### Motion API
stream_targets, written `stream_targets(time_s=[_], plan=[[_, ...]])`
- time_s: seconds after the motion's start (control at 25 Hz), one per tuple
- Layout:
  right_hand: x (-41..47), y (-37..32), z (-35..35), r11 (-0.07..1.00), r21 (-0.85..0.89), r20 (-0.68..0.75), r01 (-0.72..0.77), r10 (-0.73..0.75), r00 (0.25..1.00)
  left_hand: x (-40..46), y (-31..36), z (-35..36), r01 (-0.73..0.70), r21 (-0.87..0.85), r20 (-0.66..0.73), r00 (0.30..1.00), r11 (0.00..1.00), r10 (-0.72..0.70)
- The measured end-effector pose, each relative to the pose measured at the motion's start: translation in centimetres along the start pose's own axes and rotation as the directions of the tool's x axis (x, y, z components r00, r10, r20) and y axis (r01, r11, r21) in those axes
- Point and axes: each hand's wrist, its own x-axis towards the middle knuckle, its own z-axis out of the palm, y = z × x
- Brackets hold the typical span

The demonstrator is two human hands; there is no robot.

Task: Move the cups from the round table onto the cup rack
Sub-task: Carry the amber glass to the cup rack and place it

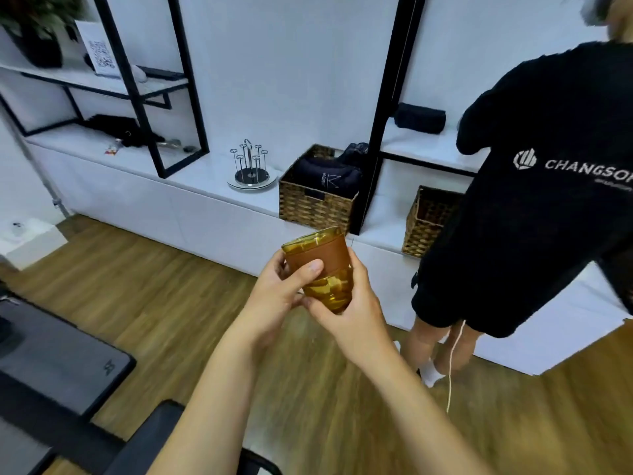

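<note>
An amber glass cup (pixel 317 255) with a brown sleeve around its upper half is held in mid-air over the wooden floor, tilted slightly. My left hand (pixel 279 296) grips it from the left with the thumb across the sleeve. My right hand (pixel 349 310) cradles its base and right side. The metal cup rack (pixel 250 166), several thin pegs on a round base, stands bare on the white counter ahead and to the left of the cup. The round table is out of view.
A wicker basket (pixel 317 200) with dark cloth sits right of the rack, another basket (pixel 428 221) further right. A person in a black shirt (pixel 534 186) stands at the counter on the right. Black shelf frames (pixel 380 114) rise above the counter. A dark chair (pixel 61 365) is at lower left.
</note>
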Motion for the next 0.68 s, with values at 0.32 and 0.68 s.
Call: stream_targets(time_s=[0.32,0.68], plan=[[16.8,3.3,2.0,0.993,0.114,0.089,0.043,-0.053,0.995,15.1,1.2,-2.1,-0.034,0.018,-0.156,0.987,0.999,0.036],[38.8,5.4,11.2,0.938,0.338,0.007,0.080,-0.087,0.996,35.3,4.9,-10.8,-0.061,0.041,-0.221,0.973,0.997,0.069]])
